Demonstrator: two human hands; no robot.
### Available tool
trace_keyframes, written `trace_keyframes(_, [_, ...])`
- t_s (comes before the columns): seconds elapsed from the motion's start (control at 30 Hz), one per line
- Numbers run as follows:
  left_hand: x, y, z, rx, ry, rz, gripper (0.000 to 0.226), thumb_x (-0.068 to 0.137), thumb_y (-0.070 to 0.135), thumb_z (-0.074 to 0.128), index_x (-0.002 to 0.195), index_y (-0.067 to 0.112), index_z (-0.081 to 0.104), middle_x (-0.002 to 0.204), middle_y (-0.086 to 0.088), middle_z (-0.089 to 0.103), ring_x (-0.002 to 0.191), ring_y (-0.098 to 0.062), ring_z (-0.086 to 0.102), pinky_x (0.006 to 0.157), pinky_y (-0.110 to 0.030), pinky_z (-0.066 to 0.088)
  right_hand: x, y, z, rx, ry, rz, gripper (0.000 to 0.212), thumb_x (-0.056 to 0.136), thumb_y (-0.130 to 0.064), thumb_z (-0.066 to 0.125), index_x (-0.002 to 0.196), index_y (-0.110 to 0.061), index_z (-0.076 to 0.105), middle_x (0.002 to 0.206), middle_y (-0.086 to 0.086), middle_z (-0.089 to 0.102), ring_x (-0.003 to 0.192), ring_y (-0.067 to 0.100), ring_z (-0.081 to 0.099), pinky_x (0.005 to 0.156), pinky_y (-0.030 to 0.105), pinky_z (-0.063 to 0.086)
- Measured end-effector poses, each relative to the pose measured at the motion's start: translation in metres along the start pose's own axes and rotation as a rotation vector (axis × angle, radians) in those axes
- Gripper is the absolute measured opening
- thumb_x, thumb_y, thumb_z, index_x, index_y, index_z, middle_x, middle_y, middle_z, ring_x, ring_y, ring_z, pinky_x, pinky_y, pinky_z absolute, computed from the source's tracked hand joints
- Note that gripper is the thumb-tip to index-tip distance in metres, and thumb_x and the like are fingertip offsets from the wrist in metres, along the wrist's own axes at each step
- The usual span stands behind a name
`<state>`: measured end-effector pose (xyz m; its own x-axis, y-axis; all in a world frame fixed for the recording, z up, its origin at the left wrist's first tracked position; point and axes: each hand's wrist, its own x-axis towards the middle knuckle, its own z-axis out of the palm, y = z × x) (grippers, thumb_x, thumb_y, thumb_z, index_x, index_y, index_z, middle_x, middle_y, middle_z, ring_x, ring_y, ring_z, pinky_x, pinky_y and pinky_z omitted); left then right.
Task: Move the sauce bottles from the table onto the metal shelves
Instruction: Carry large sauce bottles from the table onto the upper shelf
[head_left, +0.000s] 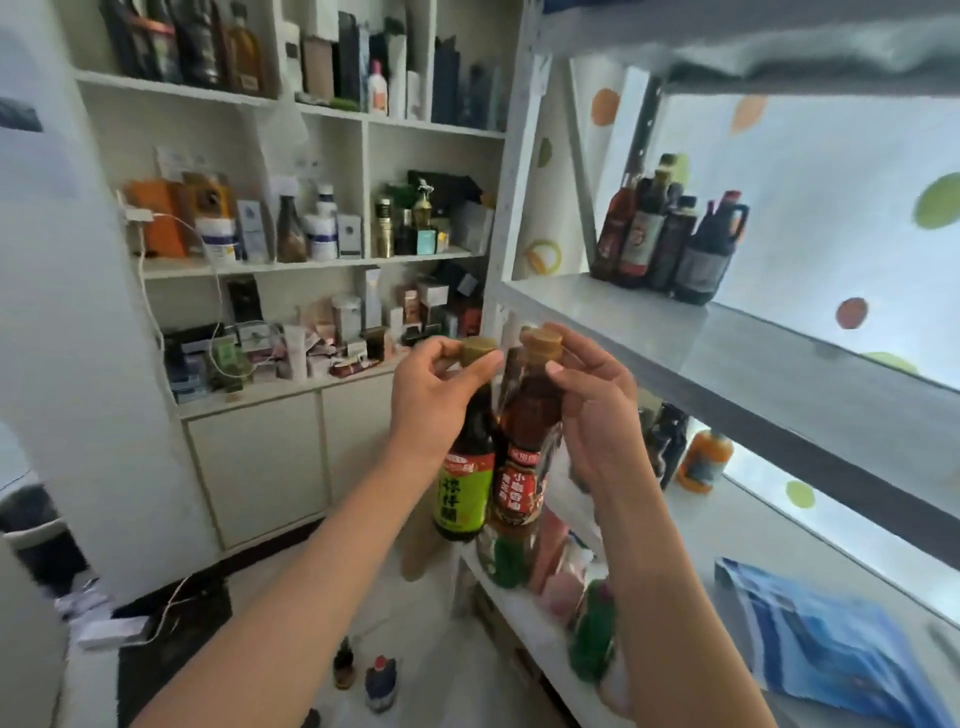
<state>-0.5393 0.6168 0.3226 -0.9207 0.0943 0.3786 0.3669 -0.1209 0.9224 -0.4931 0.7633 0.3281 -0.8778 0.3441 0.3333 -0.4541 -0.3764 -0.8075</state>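
The left hand (439, 384) grips a green-labelled bottle (464, 457) and the right hand (592, 400) grips a red-labelled bottle (524, 447), touching, near the metal shelf's (727, 353) front edge.

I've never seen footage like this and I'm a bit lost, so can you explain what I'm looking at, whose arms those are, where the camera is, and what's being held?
There is no machine here. One wide-angle camera sits on a person's head and looks forward and down, so the two bare arms coming in from the bottom are that person's own.

The left hand grips a dark bottle with a green label just below its cap. The right hand holds a brown bottle with a red label by its neck. The bottles hang side by side, raised in front of a grey metal shelf.

Further back on that shelf stands a cluster of dark sauce bottles. The shelf below holds an orange bottle and a blue packet. To the left is a white cabinet crowded with boxes and bottles.
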Motion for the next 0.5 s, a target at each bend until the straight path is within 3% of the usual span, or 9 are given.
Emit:
trace_keyframes(0.2, [0.075, -0.007, 0.028, -0.113, -0.154, -0.004, 0.025, 0.08, 0.029, 0.076, 0.099, 0.018, 0.064, 0.095, 0.007, 0.072, 0.09, -0.004, 0.068, 0.082, -0.025, 0.054, 0.058, -0.017, 0.001, -0.018, 0.13, -0.077, 0.051, 0.08, 0.014, 0.054, 0.129, 0.001, 0.058, 0.11, 0.022, 0.07, 0.094, 0.03, 0.068, 0.082, 0.035, 0.058])
trace_keyframes(0.3, [0.103, -0.007, 0.052, -0.21, -0.18, -0.026, 0.028, 0.083, 0.025, 0.074, 0.105, 0.014, 0.06, 0.1, 0.004, 0.071, 0.09, -0.003, 0.068, 0.082, -0.022, 0.054, 0.083, -0.03, 0.002, -0.089, 0.183, -0.143, 0.048, 0.081, 0.016, 0.052, 0.127, 0.002, 0.059, 0.102, 0.019, 0.072, 0.088, 0.029, 0.069, 0.08, 0.034, 0.058])
trace_keyframes(0.5, [0.158, 0.005, 0.111, -0.289, -0.23, -0.013, 0.022, 0.08, 0.029, 0.076, 0.092, 0.025, 0.058, 0.092, 0.005, 0.07, 0.089, -0.012, 0.068, 0.083, -0.028, 0.053, 0.137, -0.066, -0.021, -0.177, 0.268, -0.236, 0.041, 0.087, 0.013, 0.051, 0.121, -0.004, 0.063, 0.106, 0.021, 0.07, 0.093, 0.035, 0.066, 0.076, 0.039, 0.056])
